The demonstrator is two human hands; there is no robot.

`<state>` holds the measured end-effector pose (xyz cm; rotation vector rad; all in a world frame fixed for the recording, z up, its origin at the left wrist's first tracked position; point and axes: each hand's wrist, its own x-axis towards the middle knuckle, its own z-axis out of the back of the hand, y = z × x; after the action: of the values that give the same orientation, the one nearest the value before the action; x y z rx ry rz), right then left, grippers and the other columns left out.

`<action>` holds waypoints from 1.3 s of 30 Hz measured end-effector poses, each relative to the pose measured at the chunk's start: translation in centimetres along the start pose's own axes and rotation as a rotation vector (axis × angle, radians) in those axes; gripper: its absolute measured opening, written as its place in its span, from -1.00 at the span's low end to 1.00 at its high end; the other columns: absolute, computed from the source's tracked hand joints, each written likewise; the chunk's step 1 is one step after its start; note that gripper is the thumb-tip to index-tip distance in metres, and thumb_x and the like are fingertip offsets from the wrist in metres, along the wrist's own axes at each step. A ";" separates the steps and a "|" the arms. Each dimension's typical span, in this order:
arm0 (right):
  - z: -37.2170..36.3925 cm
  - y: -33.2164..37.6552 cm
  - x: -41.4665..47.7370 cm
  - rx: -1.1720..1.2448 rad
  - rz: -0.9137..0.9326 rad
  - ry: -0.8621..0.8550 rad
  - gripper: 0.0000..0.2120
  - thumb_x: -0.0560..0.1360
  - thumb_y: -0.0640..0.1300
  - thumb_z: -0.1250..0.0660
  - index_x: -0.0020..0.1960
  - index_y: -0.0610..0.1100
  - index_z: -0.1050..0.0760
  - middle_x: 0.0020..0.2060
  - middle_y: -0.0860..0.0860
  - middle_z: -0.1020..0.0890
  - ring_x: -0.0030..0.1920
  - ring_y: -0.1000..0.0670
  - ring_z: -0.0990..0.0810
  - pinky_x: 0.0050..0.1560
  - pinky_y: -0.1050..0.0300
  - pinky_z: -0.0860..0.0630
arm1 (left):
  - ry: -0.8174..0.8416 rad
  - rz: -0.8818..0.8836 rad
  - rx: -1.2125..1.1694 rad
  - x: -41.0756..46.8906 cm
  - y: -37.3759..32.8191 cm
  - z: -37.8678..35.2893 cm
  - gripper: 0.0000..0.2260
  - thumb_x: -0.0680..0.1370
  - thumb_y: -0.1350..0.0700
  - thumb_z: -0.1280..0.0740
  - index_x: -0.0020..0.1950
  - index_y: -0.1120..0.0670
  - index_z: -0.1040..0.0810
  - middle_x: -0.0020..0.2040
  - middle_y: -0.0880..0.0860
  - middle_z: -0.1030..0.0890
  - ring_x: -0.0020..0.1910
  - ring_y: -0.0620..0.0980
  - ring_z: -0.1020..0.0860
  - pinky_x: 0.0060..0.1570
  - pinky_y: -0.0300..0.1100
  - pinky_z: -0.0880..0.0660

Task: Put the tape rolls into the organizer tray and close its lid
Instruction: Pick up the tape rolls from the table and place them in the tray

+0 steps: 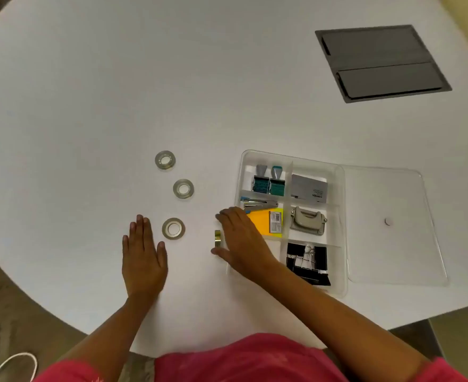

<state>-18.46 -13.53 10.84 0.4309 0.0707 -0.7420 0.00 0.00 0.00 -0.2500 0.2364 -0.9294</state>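
Three clear tape rolls lie flat on the white table: one far (165, 160), one in the middle (183, 188), one near (173, 228). A fourth tape roll (218, 238) stands on edge, pinched between the thumb and fingers of my right hand (241, 238), just left of the clear organizer tray (340, 230). The tray's lid (392, 224) lies open flat to its right. My left hand (143, 257) rests flat on the table, fingers apart, just left of the near roll and holding nothing.
The tray compartments hold stamps (268, 183), a grey card box (308, 190), a stapler (260, 204), yellow sticky notes (267, 224), a hole punch (307, 220) and black binder clips (307, 261). A dark cable hatch (381, 62) sits in the table at far right.
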 end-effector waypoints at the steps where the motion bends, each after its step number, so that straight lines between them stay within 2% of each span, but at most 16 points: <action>1: -0.5 0.4 0.3 -0.115 0.030 0.005 -0.31 0.38 0.10 -0.46 0.32 -0.32 -0.39 0.24 -0.22 -0.53 0.31 -0.21 -0.43 0.41 -0.03 -0.29 | -0.001 0.013 -0.005 0.1 -0.1 0.2 -0.44 0.59 -0.01 0.04 0.56 0.13 0.01 0.59 0.08 -0.05 0.58 0.03 0.00 0.55 -0.03 0.02; 4: -0.9 1.7 1.0 -0.365 0.054 0.112 -0.30 0.38 0.19 -0.41 0.26 -0.33 -0.39 0.17 -0.20 -0.56 0.28 -0.21 -0.44 0.43 -0.07 -0.23 | 0.001 0.028 0.012 0.1 -0.1 0.1 -0.45 0.59 -0.01 0.04 0.57 0.12 0.02 0.59 0.07 -0.04 0.58 0.01 0.01 0.55 -0.04 0.03; 7: -1.7 2.6 1.3 -0.454 0.021 0.153 -0.44 0.42 0.04 -0.44 0.24 -0.30 -0.40 0.14 -0.17 -0.56 0.26 -0.18 -0.46 0.44 -0.06 -0.23 | -0.004 0.022 0.000 0.1 0.0 0.0 -0.45 0.59 -0.01 0.04 0.57 0.10 0.02 0.59 0.06 -0.04 0.58 -0.01 0.01 0.55 -0.05 0.03; 10: -1.1 3.4 1.5 -0.441 -0.025 0.171 -0.69 0.40 -0.16 -0.45 0.10 -0.21 -0.50 -0.01 -0.07 -0.61 0.07 -0.04 -0.56 0.25 0.11 -0.43 | -0.018 0.028 -0.003 0.1 0.1 -0.1 -0.46 0.59 0.01 0.02 0.57 0.11 0.00 0.59 0.06 -0.06 0.58 -0.01 0.00 0.55 -0.05 0.01; 13: -1.7 3.3 1.8 -0.401 -0.011 0.209 -0.74 0.42 -0.35 -0.34 0.09 -0.30 -0.42 0.02 -0.16 -0.55 0.10 -0.13 -0.49 0.22 0.05 -0.39 | -0.016 0.028 -0.028 0.1 0.0 0.0 -0.46 0.59 0.01 0.00 0.56 0.10 -0.01 0.59 0.05 -0.06 0.58 -0.02 0.00 0.55 -0.05 0.01; 15: -1.9 3.2 1.9 -0.385 0.032 0.193 -0.76 0.44 -0.40 -0.29 0.09 -0.31 -0.40 0.01 -0.19 -0.53 0.10 -0.15 -0.46 0.19 0.03 -0.38 | -0.012 0.032 -0.037 0.2 0.0 0.1 -0.46 0.59 0.01 0.00 0.57 0.09 -0.01 0.59 0.05 -0.06 0.58 -0.02 0.01 0.55 -0.05 0.02; 17: -1.7 3.1 1.9 -0.340 0.049 0.187 -0.78 0.44 -0.35 -0.32 0.08 -0.29 -0.43 -0.02 -0.15 -0.56 0.05 -0.11 -0.49 0.11 0.08 -0.42 | -0.014 0.034 -0.042 0.2 0.0 0.1 -0.46 0.59 0.01 0.01 0.57 0.09 -0.01 0.59 0.04 -0.06 0.58 -0.02 0.00 0.55 -0.05 0.02; 19: -1.3 3.0 1.6 -0.302 0.075 0.105 -0.74 0.44 -0.20 -0.39 0.11 -0.22 -0.49 -0.03 -0.08 -0.61 0.02 -0.04 -0.54 0.05 0.15 -0.45 | -0.008 0.036 -0.051 0.1 0.0 0.2 -0.46 0.59 0.01 0.01 0.57 0.09 0.00 0.59 0.04 -0.06 0.58 -0.03 0.01 0.55 -0.06 0.02; 23: -0.1 2.4 0.4 0.017 0.025 -0.001 -0.44 0.42 -0.12 -0.45 0.32 -0.28 -0.37 0.15 -0.22 -0.53 0.14 -0.19 -0.47 0.15 -0.04 -0.44 | -0.007 0.033 -0.054 0.1 0.0 0.2 -0.46 0.59 0.02 0.00 0.57 0.10 0.00 0.59 0.05 -0.06 0.58 -0.02 0.01 0.55 -0.04 0.01; 26: 0.9 1.5 -1.4 0.093 -0.071 -0.107 -0.34 0.37 -0.04 -0.50 0.37 -0.25 -0.36 0.16 -0.22 -0.48 0.17 -0.19 -0.44 0.15 -0.01 -0.46 | -0.009 0.030 -0.050 0.1 0.0 0.1 -0.45 0.59 0.02 -0.01 0.56 0.10 0.00 0.59 0.05 -0.06 0.58 -0.02 0.00 0.55 -0.04 0.00; 31: 1.8 -1.7 -4.3 0.141 -0.205 -0.175 -0.52 0.34 -0.04 -0.54 0.15 -0.23 -0.50 0.08 -0.19 -0.47 0.09 -0.14 -0.48 0.05 0.06 -0.50 | -0.010 0.022 -0.051 0.1 0.0 0.0 -0.45 0.59 0.03 -0.01 0.56 0.11 -0.01 0.59 0.06 -0.06 0.58 0.00 -0.01 0.55 -0.02 -0.01; 36: 1.7 -3.6 -6.1 -0.033 -0.226 -0.099 -0.45 0.15 -0.06 -0.64 0.08 -0.19 -0.58 0.02 -0.17 -0.61 0.03 -0.24 -0.55 -0.06 -0.10 -0.51 | -0.016 0.019 -0.041 0.1 0.1 0.0 -0.46 0.59 0.03 -0.01 0.56 0.12 -0.03 0.58 0.08 -0.08 0.57 0.02 -0.03 0.54 0.00 -0.03; 39: 1.5 -3.9 -6.1 -0.105 -0.176 -0.081 -0.39 -0.01 -0.10 -0.70 0.00 -0.16 -0.62 -0.05 -0.11 -0.67 -0.06 -0.23 -0.60 -0.19 -0.08 -0.52 | -0.016 0.017 -0.038 0.1 0.1 0.1 -0.46 0.59 0.03 0.00 0.56 0.12 -0.03 0.58 0.08 -0.08 0.57 0.03 -0.03 0.54 0.00 -0.03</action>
<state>-25.73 -12.78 12.11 0.2961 0.0720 -0.9236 0.14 -0.03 0.02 -0.2902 0.2416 -0.9064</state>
